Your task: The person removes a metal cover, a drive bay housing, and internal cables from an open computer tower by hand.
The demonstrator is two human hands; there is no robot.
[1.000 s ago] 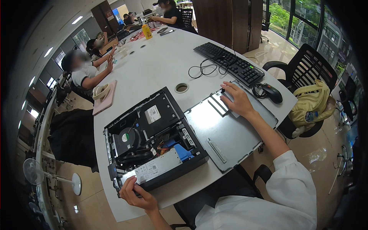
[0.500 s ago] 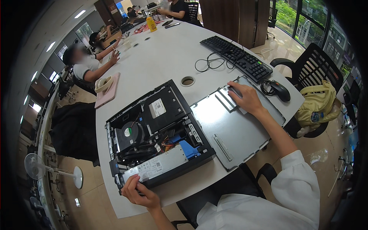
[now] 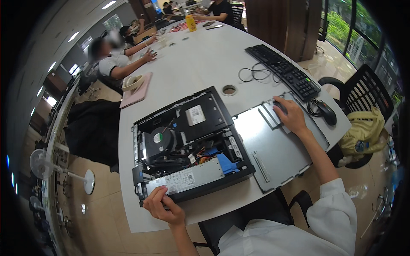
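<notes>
An opened desktop computer case [image 3: 209,185], black with a fan, a metal power supply [image 3: 181,180], a drive bay and a blue plastic bracket [image 3: 227,164], lies flat on the table. My left hand [image 3: 165,208] is closed at its near left corner, fingertips curled on the edge by the power supply. To the right of the case lies its detached silver cover panel [image 3: 284,149], inner face up. My right hand [image 3: 291,115] is closed over the far part of this panel, fingers bent around a dark grey piece by a raised bracket; my fingers partly hide that piece.
On the white table [image 3: 192,77], a black keyboard [image 3: 284,70] and a mouse [image 3: 326,112] lie beyond the panel. A pink folder [image 3: 137,96] with a tape roll on it sits at the left. A person [image 3: 117,64] sits across. A chair holds a yellow bag [image 3: 365,128].
The whole view has shifted, so the table and things on it appear farther right. Both hands keep their places, the left at the case corner, the right on the cover panel.
</notes>
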